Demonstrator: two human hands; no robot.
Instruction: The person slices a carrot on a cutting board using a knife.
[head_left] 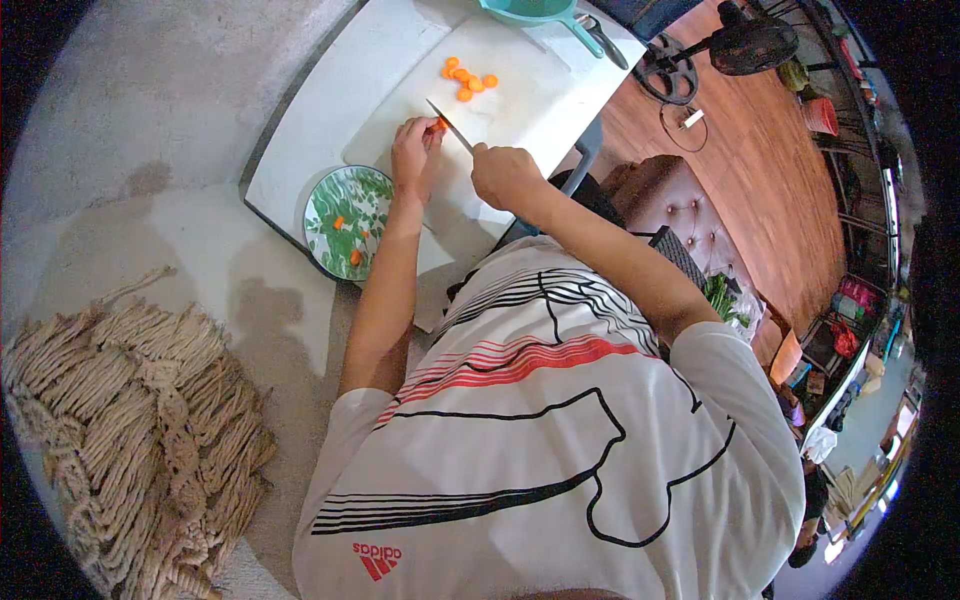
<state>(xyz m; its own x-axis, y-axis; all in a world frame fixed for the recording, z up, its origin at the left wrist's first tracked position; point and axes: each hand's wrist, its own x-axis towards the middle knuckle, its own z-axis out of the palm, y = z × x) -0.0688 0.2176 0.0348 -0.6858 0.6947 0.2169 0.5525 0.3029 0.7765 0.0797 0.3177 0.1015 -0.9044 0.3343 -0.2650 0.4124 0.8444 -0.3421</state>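
My left hand (414,158) is closed on a small orange carrot piece (439,124) over the white cutting board (385,128). In my right hand (505,178) is the handle of a knife (450,126), whose blade lies beside the carrot piece at my left fingertips. Several round carrot slices (466,80) are scattered on the board beyond the knife tip. A green and white patterned plate (349,181), with a few carrot bits on it, sits to the left of my left forearm.
At the table's far edge are a teal strainer (530,10) and a dark-handled tool (610,45). A tufted seat (690,215) and a black fan (752,46) are on the right. A beige stringy mop-like bundle (150,430) lies at lower left.
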